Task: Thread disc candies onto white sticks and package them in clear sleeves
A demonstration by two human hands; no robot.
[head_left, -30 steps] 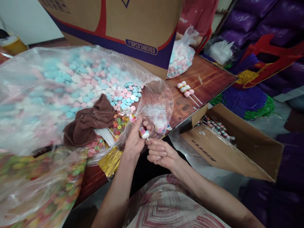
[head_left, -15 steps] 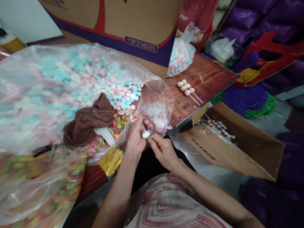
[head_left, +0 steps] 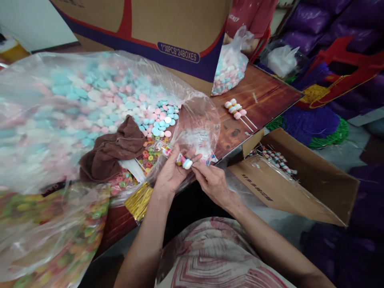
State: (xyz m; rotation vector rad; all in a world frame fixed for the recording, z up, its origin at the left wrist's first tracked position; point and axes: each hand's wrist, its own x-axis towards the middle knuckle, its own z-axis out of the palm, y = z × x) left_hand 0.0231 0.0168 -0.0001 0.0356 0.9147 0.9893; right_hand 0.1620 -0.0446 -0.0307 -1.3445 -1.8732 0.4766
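My left hand (head_left: 171, 172) grips a candy skewer (head_left: 184, 161) of pink, blue and white discs at the table's near edge. My right hand (head_left: 211, 182) meets it from the right and pinches the stick just below the white end candy. Behind the hands lies a big clear bag of pastel disc candies (head_left: 90, 100), its mouth open toward me. Small coloured ring candies (head_left: 150, 154) spill beside a brown cloth (head_left: 115, 148).
Finished skewers (head_left: 237, 110) lie on the wooden table (head_left: 264, 94). An open cardboard box (head_left: 300, 180) with more skewers sits at the right. A tall carton (head_left: 168, 36) stands behind. Gold twist ties (head_left: 139, 200) and a bag of ring candies (head_left: 54, 232) lie at the left. A person in red sits across.
My right hand rose from below and closed on the skewer's stick. The skewer tilted so its white end points right. My left hand kept its hold.
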